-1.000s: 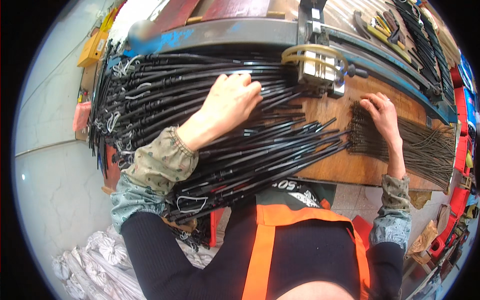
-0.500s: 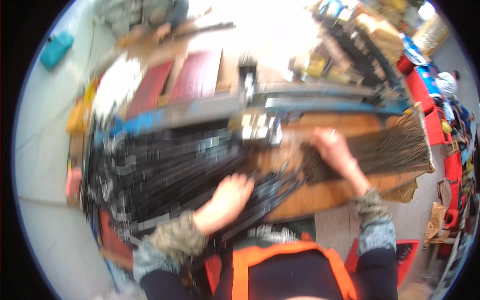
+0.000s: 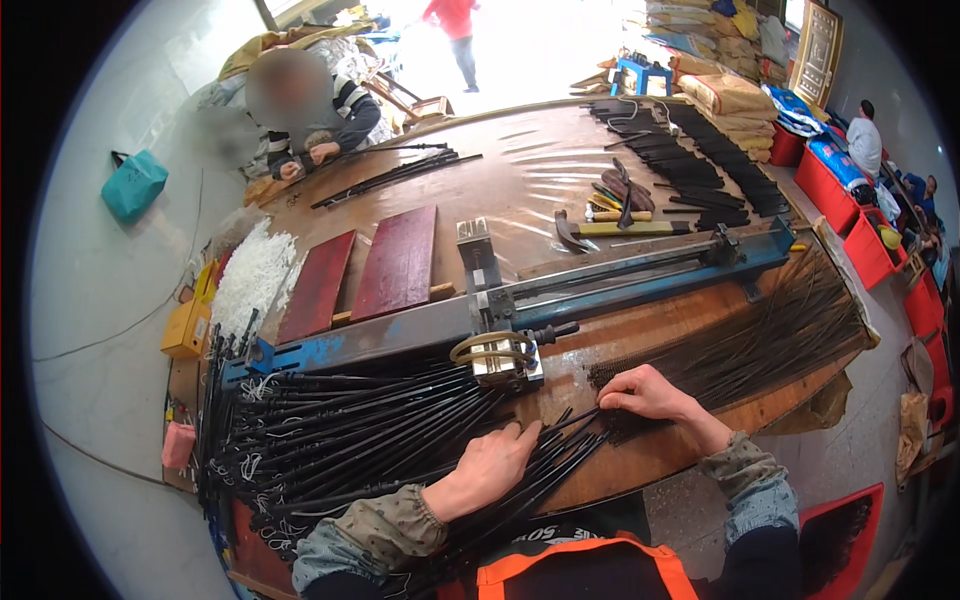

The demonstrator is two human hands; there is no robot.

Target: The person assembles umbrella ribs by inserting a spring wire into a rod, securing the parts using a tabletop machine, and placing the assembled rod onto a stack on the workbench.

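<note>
2 hands rest on black rods covering a cluttered wooden workbench.

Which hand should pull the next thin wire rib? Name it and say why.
Right. The right hand already pinches at the thin wire ribs; the left hand lies flat on the black rods.

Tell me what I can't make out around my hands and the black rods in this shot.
Head view only:
- Left hand: palm lies flat on the black rods, so whether it grips one is hidden.
- Right hand: fingertips sit on the thin wires; what they pinch is too small to tell.
- Rod ends nearest the body: cut off by the orange vest.
- Metal jig: its working parts are too small to read.
</note>
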